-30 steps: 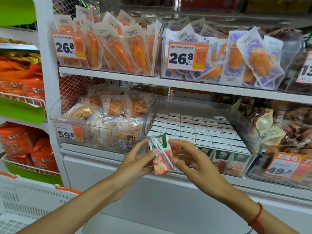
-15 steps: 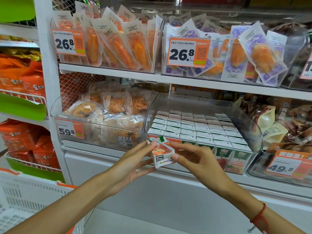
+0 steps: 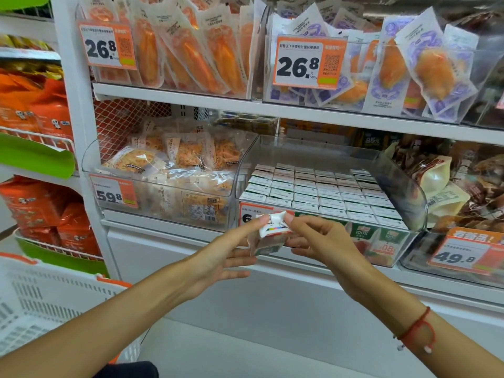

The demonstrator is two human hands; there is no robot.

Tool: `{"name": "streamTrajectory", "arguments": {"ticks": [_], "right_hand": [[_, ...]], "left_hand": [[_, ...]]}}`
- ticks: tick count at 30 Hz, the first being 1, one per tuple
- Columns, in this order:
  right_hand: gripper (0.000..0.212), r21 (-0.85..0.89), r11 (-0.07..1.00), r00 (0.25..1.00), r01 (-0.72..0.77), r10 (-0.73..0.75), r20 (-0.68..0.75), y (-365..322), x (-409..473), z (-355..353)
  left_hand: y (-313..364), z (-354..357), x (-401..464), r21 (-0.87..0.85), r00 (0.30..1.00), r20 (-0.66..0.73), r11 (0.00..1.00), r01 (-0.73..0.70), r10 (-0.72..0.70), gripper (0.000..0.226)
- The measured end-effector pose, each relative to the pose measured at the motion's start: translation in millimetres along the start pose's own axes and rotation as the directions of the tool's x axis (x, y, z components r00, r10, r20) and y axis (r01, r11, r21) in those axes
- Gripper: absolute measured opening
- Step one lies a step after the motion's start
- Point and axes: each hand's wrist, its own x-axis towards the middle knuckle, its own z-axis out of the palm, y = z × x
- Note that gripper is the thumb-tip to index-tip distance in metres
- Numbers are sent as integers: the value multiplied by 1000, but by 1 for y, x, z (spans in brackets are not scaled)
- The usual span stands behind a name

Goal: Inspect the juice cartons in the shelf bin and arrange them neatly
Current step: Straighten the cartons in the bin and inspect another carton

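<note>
I see 1 juice carton (image 3: 270, 236) pinched by fingertips between the left hand (image 3: 218, 257) and right hand (image 3: 324, 241) before the bin (image 3: 409, 192); so light a hold could drop it.

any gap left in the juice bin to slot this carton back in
The clear bin is packed: juice cartons fill the rows almost wall to wall. The one likely opening is the front left corner, behind the price tag, just above the held carton pinched by the left hand and right hand.
</note>
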Motion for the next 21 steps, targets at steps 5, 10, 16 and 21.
{"name": "streamTrajectory", "arguments": {"ticks": [5, 10, 16, 21], "right_hand": [[37, 141, 982, 987, -127, 110, 117, 0, 0, -4], [33, 348, 865, 905, -363, 239, 351, -2, -2, -3], [25, 63, 998, 995, -12, 5, 101, 3, -5, 2], [38, -472, 741, 826, 478, -561, -45, 6, -4, 3]], "left_hand": [[-1, -2, 2, 20, 998, 1, 998, -63, 63, 66], [-1, -5, 8, 251, 905, -118, 894, -372, 409, 84], [-7, -3, 6, 420, 884, -31, 809, -411, 466, 106], [5, 5, -4, 34, 974, -60, 976, -216, 218, 62]]}}
